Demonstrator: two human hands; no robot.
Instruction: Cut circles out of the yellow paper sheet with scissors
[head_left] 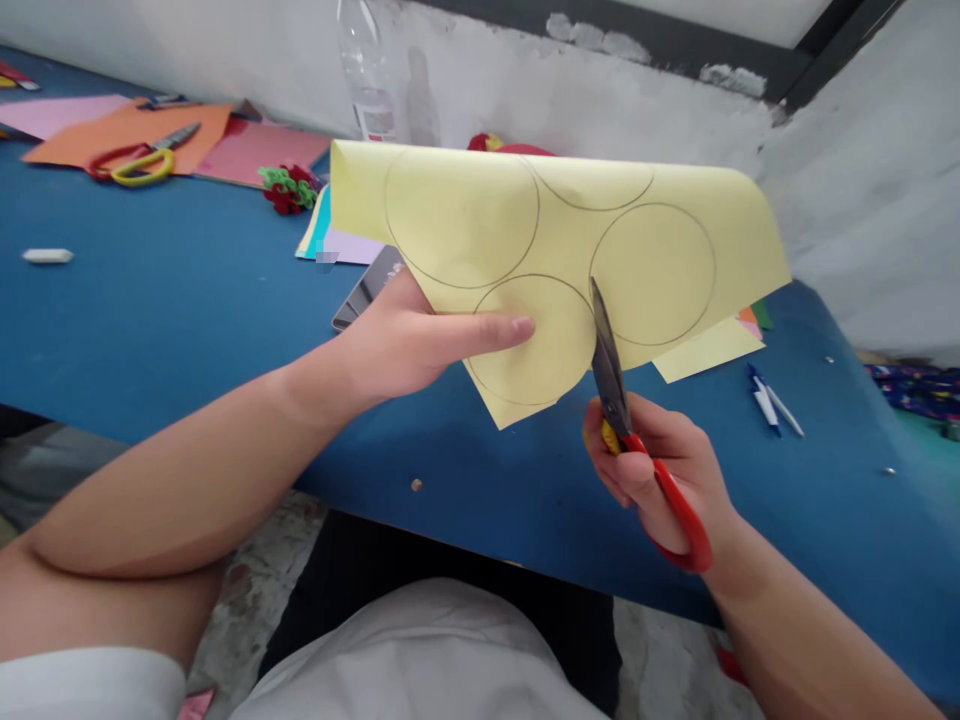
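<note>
A yellow sheet of paper [562, 230] with several pencil-drawn circles is held up above the blue table. My left hand [420, 335] grips its lower left part, thumb flat on top across the lowest circle and the other fingers hidden beneath. My right hand [660, 470] is closed round the red and yellow handles of a pair of scissors [611, 370]. The blades point away from me and lie at the paper's near edge, along the right side of the lowest circle. Part of that circle's outline is cut.
Second scissors [146, 162] lie on orange paper [67, 140] at the back left, near a green and red craft piece [289, 188]. A white eraser-like piece [48, 256] is at left. A plastic bottle [367, 80] stands by the wall. Pens [766, 400] lie at right beside paper scraps.
</note>
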